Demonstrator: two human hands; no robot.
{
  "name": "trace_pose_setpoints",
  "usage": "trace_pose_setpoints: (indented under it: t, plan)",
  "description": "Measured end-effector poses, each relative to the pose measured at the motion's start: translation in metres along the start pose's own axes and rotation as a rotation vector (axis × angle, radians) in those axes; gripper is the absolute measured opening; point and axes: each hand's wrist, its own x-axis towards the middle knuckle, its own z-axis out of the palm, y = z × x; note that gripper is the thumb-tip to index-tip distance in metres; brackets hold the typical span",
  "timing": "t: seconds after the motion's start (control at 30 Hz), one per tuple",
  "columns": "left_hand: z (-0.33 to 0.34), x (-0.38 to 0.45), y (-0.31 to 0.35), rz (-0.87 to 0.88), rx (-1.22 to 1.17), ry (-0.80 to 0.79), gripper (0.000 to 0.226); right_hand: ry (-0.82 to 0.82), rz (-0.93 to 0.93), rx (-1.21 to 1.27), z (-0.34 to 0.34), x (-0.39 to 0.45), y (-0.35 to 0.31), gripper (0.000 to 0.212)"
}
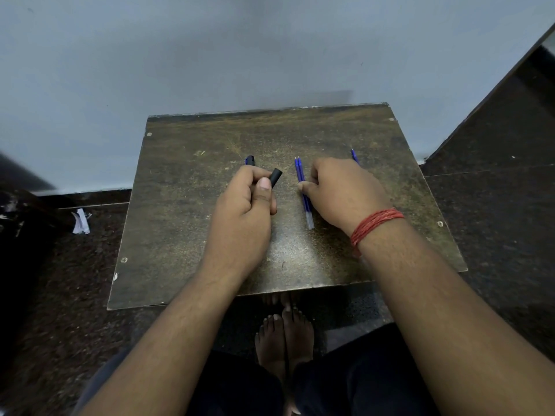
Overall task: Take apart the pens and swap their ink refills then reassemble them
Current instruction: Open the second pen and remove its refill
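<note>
Left hand [244, 202] grips pen barrel [275, 176]; right hand [342, 190] touches refills [301, 181] pointing away.

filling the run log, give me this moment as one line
left hand: grips black pen part | right hand: touches refills | refills: two, side by side on table | stage: pens apart

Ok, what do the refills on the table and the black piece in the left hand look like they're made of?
The two refills look like thin plastic tubes: blue for most of their length, turning clear and glossy at the near end, with fine, probably metal, tips. The black piece in the left hand looks like matte black plastic or rubber, a hollow sleeve; which one I cannot tell.
</note>
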Motion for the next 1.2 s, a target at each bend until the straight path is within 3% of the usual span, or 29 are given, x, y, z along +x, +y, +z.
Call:
trace_pose_setpoints:
  t: [0.37, 0.5, 0.9, 1.0, 1.2]
  plan:
    - [0.001, 0.0, -0.001, 0.008, -0.003, 0.003, 0.023, 0.019, -0.004, -0.01, -0.002, -0.002, -0.003, 0.005]
    - [0.001, 0.0, 0.0, 0.004, -0.008, 0.001, 0.024, 0.018, 0.009, -0.046, 0.0, -0.002, -0.007, 0.025]
    - [0.002, 0.0, -0.002, -0.014, 0.006, -0.006, 0.026, -0.03, 0.002, -0.059, -0.001, -0.001, -0.019, 0.027]
    - [0.002, 0.0, -0.002, -0.022, -0.016, -0.001, 0.023, 0.015, -0.005, 0.064, -0.006, 0.0, -0.019, 0.033]
    - [0.002, 0.004, -0.006, -0.114, -0.129, 0.058, 0.021, 0.099, 0.022, 0.606, -0.011, -0.003, -0.018, 0.023]
